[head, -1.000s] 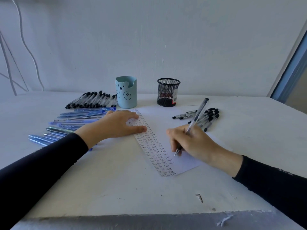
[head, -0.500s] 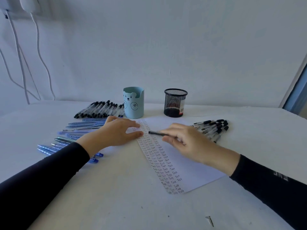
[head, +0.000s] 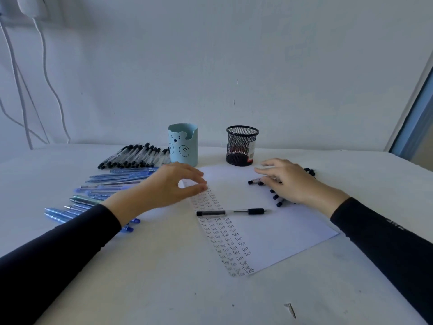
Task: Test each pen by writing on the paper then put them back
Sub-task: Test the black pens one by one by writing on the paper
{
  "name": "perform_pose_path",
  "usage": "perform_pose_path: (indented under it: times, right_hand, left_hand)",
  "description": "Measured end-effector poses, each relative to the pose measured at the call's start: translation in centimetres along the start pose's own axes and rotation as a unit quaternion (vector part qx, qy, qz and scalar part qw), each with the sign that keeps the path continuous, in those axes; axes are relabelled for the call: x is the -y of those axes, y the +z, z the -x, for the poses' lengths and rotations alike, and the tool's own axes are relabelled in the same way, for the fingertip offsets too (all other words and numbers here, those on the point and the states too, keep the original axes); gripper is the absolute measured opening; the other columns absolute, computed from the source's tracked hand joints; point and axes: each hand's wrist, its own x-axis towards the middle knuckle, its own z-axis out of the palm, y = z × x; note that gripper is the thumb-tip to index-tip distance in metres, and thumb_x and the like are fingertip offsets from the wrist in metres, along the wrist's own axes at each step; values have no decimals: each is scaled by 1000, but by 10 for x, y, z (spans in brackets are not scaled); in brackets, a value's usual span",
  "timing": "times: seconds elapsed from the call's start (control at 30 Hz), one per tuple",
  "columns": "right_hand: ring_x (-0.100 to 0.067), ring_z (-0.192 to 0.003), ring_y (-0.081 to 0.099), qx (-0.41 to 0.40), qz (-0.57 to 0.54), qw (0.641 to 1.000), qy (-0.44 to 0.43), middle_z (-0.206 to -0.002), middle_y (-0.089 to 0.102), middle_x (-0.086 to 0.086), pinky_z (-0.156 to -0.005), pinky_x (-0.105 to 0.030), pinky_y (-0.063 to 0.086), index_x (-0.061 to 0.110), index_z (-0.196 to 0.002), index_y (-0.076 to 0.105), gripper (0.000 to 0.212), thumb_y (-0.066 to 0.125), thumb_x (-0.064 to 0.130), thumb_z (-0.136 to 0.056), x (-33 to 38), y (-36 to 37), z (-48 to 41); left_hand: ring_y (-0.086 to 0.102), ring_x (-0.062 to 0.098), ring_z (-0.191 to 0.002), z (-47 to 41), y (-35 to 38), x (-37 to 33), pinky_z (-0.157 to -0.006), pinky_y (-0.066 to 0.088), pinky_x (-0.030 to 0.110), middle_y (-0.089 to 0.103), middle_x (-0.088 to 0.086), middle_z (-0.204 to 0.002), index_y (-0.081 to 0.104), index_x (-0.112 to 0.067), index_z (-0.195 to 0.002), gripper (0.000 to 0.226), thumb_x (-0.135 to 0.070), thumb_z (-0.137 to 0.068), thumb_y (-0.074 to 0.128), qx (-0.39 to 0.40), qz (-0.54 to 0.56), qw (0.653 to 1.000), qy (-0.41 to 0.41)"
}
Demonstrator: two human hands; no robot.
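A white paper (head: 281, 231) with columns of handwritten "Test" down its left side lies in the middle of the table. One black-capped clear pen (head: 232, 211) lies loose across it, touched by neither hand. My right hand (head: 290, 181) lies over a pile of black pens (head: 276, 200) at the paper's right edge, with its fingers stretched onto a pen there. My left hand (head: 171, 187) hovers at the paper's top left corner, its fingers loosely curved and holding nothing.
A blue bear pen cup (head: 184, 144) and a black mesh pen cup (head: 241, 146) stand behind the paper. Left of them lie a row of black pens (head: 133, 156) and several blue pens (head: 112, 181). Cables hang on the wall at the left.
My right hand stopped writing, laid its pen down across the paper and moved right onto the pile of black pens. My left hand lifted slightly off the paper.
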Motion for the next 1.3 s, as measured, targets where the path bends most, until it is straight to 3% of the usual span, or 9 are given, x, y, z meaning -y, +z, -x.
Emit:
perform_pose_path:
  times: [0.13, 0.3, 0.43, 0.57, 0.67, 0.77, 1.07, 1.17, 1.3]
  right_hand:
    - [-14, -119, 54, 20, -60, 998, 11, -126, 58, 9, -99, -30, 42, 26, -119, 67, 24, 55, 30, -99, 0, 0, 2]
    - [-15, -96, 60, -12, -90, 996, 4, -105, 61, 12, -85, -38, 50, 38, -103, 48, 10, 55, 33, -98, 0, -3, 4]
    - [2, -89, 57, -87, -180, 979, -31, -91, 55, 19, -82, -31, 43, 40, -111, 43, 13, 47, 32, -101, 9, -14, 8]
    - [-13, -72, 54, -94, -194, 976, -26, -76, 55, 4, -81, -36, 45, 55, -99, 46, 7, 45, 49, -96, 23, -23, 11]
    - [-5, -53, 38, -44, -311, 949, -8, -57, 39, 10, -63, -15, 38, 37, -99, 55, 28, 52, 61, -87, 41, -28, 17]
    - [-5, -45, 28, -18, -374, 927, -8, -54, 32, 5, -49, -9, 31, 27, -102, 53, 43, 68, 60, -80, 53, -29, 22]
    - [-12, -61, 41, 20, -493, 867, -75, -60, 43, 6, -59, -14, 39, 25, -115, 58, 60, 77, 59, -70, 62, -27, 26]
    - [-11, -64, 53, -17, -514, 855, -68, -67, 60, -1, -62, -18, 43, 16, -115, 64, 38, 54, 43, -91, 71, -27, 28]
    - [-24, -63, 61, 31, -631, 775, 20, -69, 66, -17, -62, -31, 49, 7, -115, 63, 60, 21, 48, -102, 70, -29, 30]
  left_hand:
    - [60, -5, -103, 3, 1, -29, -90, 43, 11, 67, -23, -106, 75, -37, -96, 43, -69, -68, 66, 66, 146, 986, 32]
    - [65, 7, -80, 2, 4, -32, -70, 52, 16, 69, -11, -93, 77, -26, -95, 17, -33, -80, 77, 57, 105, 988, 97]
    - [64, 5, -72, -7, -25, -13, -67, 52, 14, 67, -8, -88, 73, -27, -91, 8, -26, -83, 74, -165, 94, 980, 66]
    - [55, -3, -57, -16, -64, 18, -62, 45, 12, 62, -15, -75, 70, -28, -88, 6, -32, -86, 72, -373, 126, 907, -146]
    - [51, 2, -57, -23, -66, 51, -71, 49, 26, 61, -11, -68, 73, -18, -83, 18, -36, -85, 71, -314, 66, 911, -259]
    - [46, 9, -50, -33, -49, 73, -56, 42, 23, 57, -2, -56, 70, -4, -67, 29, -26, -86, 71, -212, 2, 931, -296]
    - [43, 22, -53, -64, -23, 85, -48, 37, 25, 47, 7, -57, 49, -4, -58, 38, -22, -84, 68, -137, -95, 927, -337]
    - [40, 19, -47, -65, -19, 87, -43, 32, 24, 44, 6, -54, 43, -7, -55, 45, -26, -86, 68, -136, -104, 924, -341]
    - [40, 21, -48, -58, -21, 85, -43, 32, 24, 45, 8, -54, 48, -4, -56, 47, -29, -94, 58, -138, -120, 929, -321]
